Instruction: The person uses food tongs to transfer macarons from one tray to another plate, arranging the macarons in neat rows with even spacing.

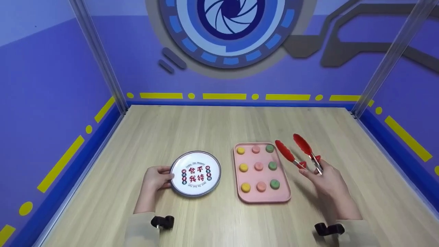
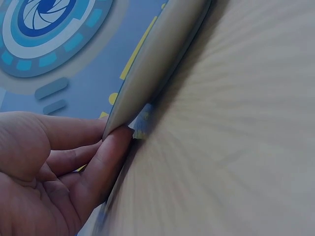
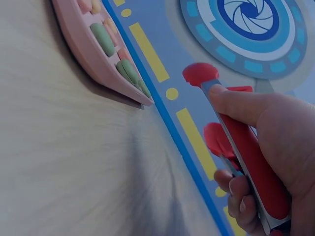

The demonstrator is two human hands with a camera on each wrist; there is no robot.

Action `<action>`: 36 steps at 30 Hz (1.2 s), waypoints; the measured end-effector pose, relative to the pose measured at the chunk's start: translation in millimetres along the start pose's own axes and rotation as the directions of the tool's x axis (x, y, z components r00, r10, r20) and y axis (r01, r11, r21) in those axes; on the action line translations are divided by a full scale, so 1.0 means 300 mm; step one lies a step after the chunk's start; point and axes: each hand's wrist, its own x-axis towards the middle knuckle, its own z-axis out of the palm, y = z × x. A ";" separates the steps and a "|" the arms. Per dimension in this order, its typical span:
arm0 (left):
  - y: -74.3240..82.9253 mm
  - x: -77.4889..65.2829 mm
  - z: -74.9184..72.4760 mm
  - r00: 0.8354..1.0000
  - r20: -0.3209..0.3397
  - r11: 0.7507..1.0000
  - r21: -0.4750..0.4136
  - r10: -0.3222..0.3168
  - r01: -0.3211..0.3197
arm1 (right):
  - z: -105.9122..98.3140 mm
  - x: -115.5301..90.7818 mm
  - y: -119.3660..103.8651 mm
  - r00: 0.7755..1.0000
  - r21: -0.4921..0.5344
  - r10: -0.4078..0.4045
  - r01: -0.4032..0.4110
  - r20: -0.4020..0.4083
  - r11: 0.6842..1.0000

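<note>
My left hand (image 1: 158, 179) pinches the left rim of a round white plate (image 1: 200, 161) with a dark edge and printed characters. In the left wrist view the plate (image 2: 157, 54) appears edge-on, its rim between thumb and fingers. My right hand (image 1: 330, 180) grips red-tipped metal tongs (image 1: 302, 145), their two arms spread and nothing between the tips. Beside the tongs lies a pink rectangular tray (image 1: 250, 197) bearing yellow macarons (image 1: 243, 167), pink macarons (image 1: 259, 166) and green macarons (image 1: 272, 166) in rows. The right wrist view shows the thumb along one arm of the tongs (image 3: 251, 162).
A light wood tabletop (image 1: 212, 226) carries everything, the plate left of the tray with a gap between them. Purple-blue panels (image 1: 61, 85) stand along the left, right and back edges. Black wrist mounts (image 1: 163, 222) sit on both sleeves.
</note>
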 end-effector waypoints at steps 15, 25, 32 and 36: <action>0.001 -0.006 0.005 1.000 -0.009 1.000 0.002 0.017 -0.017 | 0.021 0.086 -0.137 0.971 -0.105 -0.162 0.183 0.176 0.978; 0.006 -0.006 0.008 1.000 -0.021 1.000 0.014 -0.003 0.004 | 0.047 0.142 -0.218 0.927 -0.167 -0.258 0.310 0.273 0.936; 0.003 -0.001 0.002 1.000 0.000 1.000 0.002 0.005 -0.005 | 0.065 0.179 -0.261 0.898 -0.178 -0.291 0.362 0.329 0.915; 0.004 0.000 0.003 1.000 -0.001 1.000 -0.001 0.002 -0.002 | 0.075 0.195 -0.278 0.891 -0.185 -0.287 0.367 0.352 0.911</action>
